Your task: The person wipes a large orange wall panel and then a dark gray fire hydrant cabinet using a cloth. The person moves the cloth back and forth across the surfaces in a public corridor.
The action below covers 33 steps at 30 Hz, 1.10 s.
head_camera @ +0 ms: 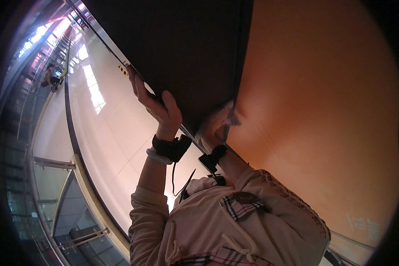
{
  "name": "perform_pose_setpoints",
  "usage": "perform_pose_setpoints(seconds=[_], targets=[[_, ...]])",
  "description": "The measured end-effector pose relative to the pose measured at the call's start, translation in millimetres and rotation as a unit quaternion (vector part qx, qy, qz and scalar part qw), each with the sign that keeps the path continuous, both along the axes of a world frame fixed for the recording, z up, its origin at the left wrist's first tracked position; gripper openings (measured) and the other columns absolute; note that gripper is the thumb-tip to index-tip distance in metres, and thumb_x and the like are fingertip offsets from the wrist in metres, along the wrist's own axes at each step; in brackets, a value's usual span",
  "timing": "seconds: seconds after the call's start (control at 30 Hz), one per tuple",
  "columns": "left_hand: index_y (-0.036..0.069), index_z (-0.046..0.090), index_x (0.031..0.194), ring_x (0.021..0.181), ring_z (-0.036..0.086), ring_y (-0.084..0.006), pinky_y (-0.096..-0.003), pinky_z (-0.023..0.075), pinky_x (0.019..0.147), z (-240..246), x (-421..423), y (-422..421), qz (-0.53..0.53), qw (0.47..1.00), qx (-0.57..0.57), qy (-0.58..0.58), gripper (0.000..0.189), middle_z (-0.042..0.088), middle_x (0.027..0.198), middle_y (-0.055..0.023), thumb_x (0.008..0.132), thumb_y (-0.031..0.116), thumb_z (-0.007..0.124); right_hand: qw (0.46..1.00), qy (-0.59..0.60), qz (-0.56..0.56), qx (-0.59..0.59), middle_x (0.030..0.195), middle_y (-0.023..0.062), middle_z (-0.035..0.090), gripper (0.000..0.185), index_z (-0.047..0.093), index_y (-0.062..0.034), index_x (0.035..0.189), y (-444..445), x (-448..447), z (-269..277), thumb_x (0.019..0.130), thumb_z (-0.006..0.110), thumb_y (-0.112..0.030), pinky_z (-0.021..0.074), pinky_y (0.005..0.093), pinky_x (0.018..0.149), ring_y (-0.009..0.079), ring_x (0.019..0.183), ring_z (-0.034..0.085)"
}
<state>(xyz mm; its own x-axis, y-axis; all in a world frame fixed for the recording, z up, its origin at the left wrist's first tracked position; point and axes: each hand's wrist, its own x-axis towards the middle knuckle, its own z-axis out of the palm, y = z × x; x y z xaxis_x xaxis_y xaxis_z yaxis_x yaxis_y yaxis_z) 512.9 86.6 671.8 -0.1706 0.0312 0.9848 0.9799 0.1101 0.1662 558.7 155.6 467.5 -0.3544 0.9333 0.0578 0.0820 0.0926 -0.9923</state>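
Observation:
A large dark flat panel [186, 50] fills the top middle, narrowing towards its lower corner. My left hand [156, 104] is at its left edge, thumb over the dark face and fingers stretched along the edge. At the lower corner, my right hand [216, 123] touches the panel; it is blurred and dim, and its finger positions are unclear. Each wrist has a black strap with a small black device, the left device [182, 148] trailing a thin cable and the right device [208, 163] sitting near the panel's corner.
A smooth orange-brown surface [319, 99] takes up the right side. Pale glossy floor tiles [119, 139] lie at left, with yellow-black striped tape [123, 70] near my left fingertips. A glass railing [53, 186] curves along the far left. Further off, a seated person [50, 78] is beside it.

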Motion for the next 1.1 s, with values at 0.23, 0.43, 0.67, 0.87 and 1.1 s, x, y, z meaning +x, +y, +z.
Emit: perform_pose_setpoints(seconds=[0.23,0.43,0.67,0.87,1.1], targets=[[0.003,0.019,0.144,0.143,0.017,-0.0409,-0.0546,0.017,0.114,-1,0,-2,0.025,1.0,-0.011,-0.015,0.059,0.016,0.154,-0.0248,0.095,0.026,0.042,0.994,0.041,0.041,0.089,0.155,0.0173,0.017,0.057,0.032,-0.0036,0.142,-14,21,22,0.095,0.047,-0.032,0.0253,0.055,0.103,0.0385,0.132,0.028],[0.007,0.019,0.146,0.143,0.018,-0.0389,-0.0521,0.0185,0.114,-6,-3,-7,0.002,1.0,-0.007,-0.031,0.062,0.016,0.155,-0.0219,0.095,0.034,0.042,0.871,0.154,0.011,0.466,0.153,0.0199,0.021,0.058,0.036,-0.002,0.138,5,-3,150,0.091,0.054,-0.033,0.0279,0.0595,0.098,0.0414,0.128,0.031],[0.008,0.02,0.148,0.144,0.017,-0.0356,-0.0491,0.0192,0.116,-4,-2,-12,-0.034,0.998,-0.01,-0.054,0.066,0.017,0.155,-0.0183,0.098,0.048,0.036,0.824,0.023,0.415,0.384,0.134,0.0221,0.045,0.048,0.06,-0.0044,0.118,13,28,105,0.08,0.066,-0.034,0.0389,0.0576,0.091,0.0394,0.126,0.039],[0.008,0.03,0.146,0.144,0.018,-0.0394,-0.0527,0.0157,0.115,-3,-4,-13,-0.075,0.996,-0.014,-0.046,0.064,0.02,0.155,-0.0206,0.096,0.047,0.04,0.697,0.088,0.15,0.696,0.12,0.0213,0.051,0.044,0.054,-0.0053,0.123,5,51,58,0.089,0.059,-0.033,0.0372,0.0596,0.099,0.045,0.114,0.048],[0.009,0.038,0.144,0.145,0.014,-0.0376,-0.0532,0.0096,0.116,-1,-3,-14,-0.224,0.97,-0.005,-0.092,0.07,0.021,0.155,-0.0195,0.094,0.057,0.038,0.668,0.215,0.067,0.709,0.145,0.0197,0.031,0.06,0.036,-0.0126,0.137,23,14,229,0.085,0.062,-0.025,0.0287,0.0608,0.105,0.0405,0.133,0.034]])
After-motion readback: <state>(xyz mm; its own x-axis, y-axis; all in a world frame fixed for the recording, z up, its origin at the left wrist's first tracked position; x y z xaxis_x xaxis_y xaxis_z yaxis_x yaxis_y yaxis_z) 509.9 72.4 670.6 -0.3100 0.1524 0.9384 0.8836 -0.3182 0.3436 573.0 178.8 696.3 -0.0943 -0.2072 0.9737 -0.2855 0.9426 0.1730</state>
